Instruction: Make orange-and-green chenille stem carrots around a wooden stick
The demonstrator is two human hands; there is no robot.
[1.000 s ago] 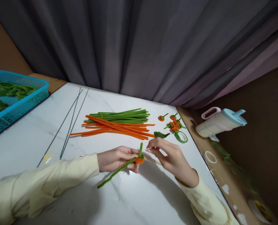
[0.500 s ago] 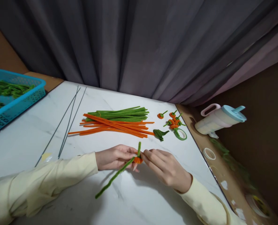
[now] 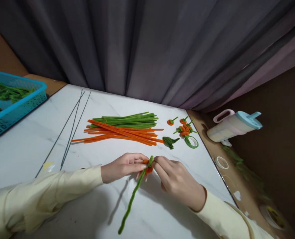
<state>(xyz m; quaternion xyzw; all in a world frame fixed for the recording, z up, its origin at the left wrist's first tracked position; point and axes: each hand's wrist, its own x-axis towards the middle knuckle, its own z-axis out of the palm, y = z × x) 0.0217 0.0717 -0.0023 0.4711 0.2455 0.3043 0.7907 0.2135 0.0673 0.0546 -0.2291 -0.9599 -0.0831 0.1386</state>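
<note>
Between the fingertips of my left hand [image 3: 123, 167] is a small orange pipe-cleaner pumpkin [image 3: 149, 170], pinched from its left side. A green pipe cleaner [image 3: 130, 203] crosses the top of it, with a short end pointing up and a long wavy end hanging toward me. My right hand [image 3: 178, 179] is closed at the pumpkin's right edge, fingertips pressed together beside the short green end; exactly what they grip is hidden. Just beyond lie loose orange pipe cleaners [image 3: 122, 135] and a bundle of green pipe cleaners [image 3: 127, 120].
Finished small pumpkins [image 3: 184, 128] sit at the back right beside a roll of green tape [image 3: 192, 142] and dark green curled pieces [image 3: 171, 142]. Thin wires [image 3: 70, 132] lie left, near a blue basket [image 3: 35, 96]. A tumbler [image 3: 227, 127] stands past the table's right edge.
The long end of the green pipe cleaner has swung right and hangs steeper. The short end now leans right, and my right fingertips have shifted slightly along the pumpkin's edge.
</note>
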